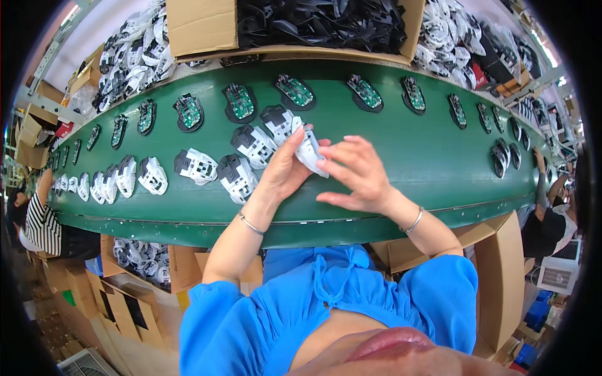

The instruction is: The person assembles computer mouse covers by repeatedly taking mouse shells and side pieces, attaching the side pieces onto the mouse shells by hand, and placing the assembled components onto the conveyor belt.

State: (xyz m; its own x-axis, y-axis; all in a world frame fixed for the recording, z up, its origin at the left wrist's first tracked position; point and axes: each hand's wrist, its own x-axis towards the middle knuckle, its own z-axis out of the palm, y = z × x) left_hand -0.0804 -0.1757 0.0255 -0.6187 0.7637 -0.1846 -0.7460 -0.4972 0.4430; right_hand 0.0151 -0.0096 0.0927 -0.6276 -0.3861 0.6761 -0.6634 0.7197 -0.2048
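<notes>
Two hands: the left hand [285, 169] and the right hand [357, 172] together hold one white shell [308, 149]. Near them on the green belt [407, 169] lie four black-and-white shells [237, 177]. Along the belt's far edge sit many green circuit boards [240, 101], too many to count surely.

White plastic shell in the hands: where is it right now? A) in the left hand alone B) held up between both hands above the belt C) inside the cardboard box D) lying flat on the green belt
B: the white plastic shell sits gripped between the left hand and right hand, lifted over the green belt.
</notes>
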